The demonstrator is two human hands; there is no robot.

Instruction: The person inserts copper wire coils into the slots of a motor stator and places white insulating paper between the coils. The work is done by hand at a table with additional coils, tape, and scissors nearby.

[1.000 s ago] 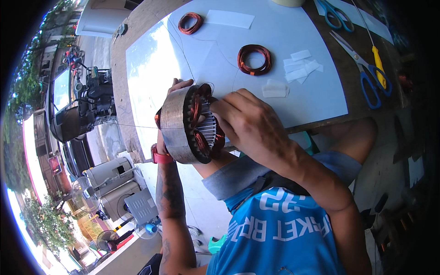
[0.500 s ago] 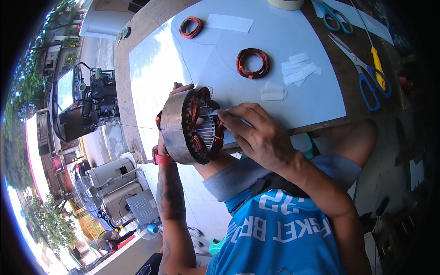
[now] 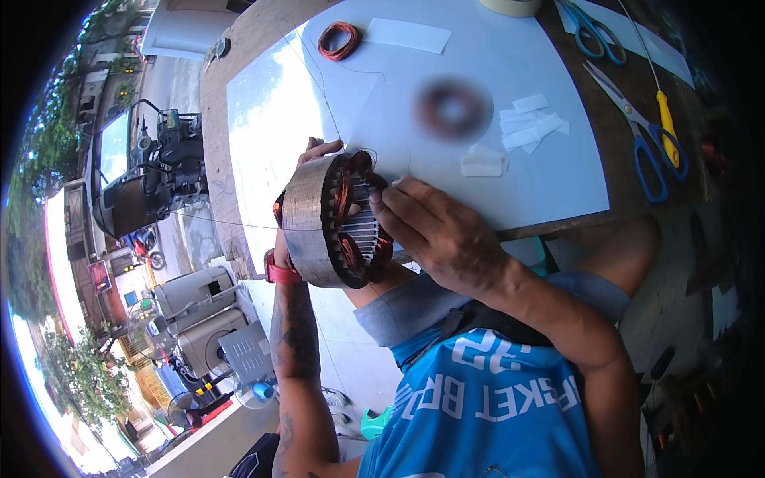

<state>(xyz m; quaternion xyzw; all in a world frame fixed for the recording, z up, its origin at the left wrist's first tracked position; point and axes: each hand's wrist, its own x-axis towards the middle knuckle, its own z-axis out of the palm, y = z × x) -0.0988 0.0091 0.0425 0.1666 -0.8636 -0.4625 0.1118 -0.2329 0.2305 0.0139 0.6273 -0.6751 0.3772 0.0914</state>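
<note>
My left hand (image 3: 320,150) grips a motor stator (image 3: 309,223) from its far side. It is a grey metal ring with slots along its inner wall, and copper windings (image 3: 344,195) bulge from its open end. A fingertip shows inside the bore. At the rim of that end, my right hand (image 3: 450,235) is closed in a pinch beside the upper winding. A small white bit of a paper strip (image 3: 396,182) shows at its fingertips; the rest is hidden. Thin wire trails from the stator across the table sheet.
On the white sheet (image 3: 550,183) lie a copper wire coil (image 3: 339,41), a blurred coil (image 3: 453,110), white paper slips (image 3: 527,127) and a paper strip (image 3: 408,36). Blue-handled scissors (image 3: 649,163), teal-handled scissors (image 3: 594,36) and a yellow-handled screwdriver (image 3: 668,131) lie at right.
My right hand's fingers have shifted slightly up along the stator's rim, and less of the white strip shows. The stator stays in my left hand, nearly in place.
</note>
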